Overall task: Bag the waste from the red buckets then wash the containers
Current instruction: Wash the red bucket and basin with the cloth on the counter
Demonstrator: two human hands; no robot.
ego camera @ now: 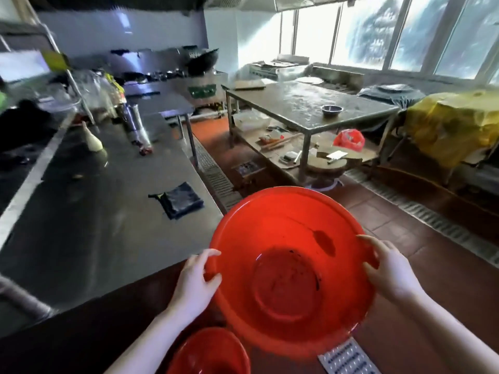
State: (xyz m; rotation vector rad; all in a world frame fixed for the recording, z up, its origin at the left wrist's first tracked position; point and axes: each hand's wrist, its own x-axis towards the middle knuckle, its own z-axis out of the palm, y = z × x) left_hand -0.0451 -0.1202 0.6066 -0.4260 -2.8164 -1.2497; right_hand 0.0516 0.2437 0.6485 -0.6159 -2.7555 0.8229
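Observation:
I hold a large red basin (272, 228) in front of me above the tiled floor. Its inside faces me, with only dark residue on the bottom. My left hand (193, 282) grips its left rim and my right hand (388, 271) grips its right rim. A second, smaller red bucket (210, 352) stands on the floor below, at the bottom edge of the view, partly cut off.
A long steel counter (89, 225) runs along my left, with a folded dark cloth (179, 201) near its edge. A floor drain grate (216, 179) runs ahead. A steel table (305, 103) carries a small bowl (332, 109), with a red bag (348, 140) beneath. A yellow-covered stand (453, 125) is at the right.

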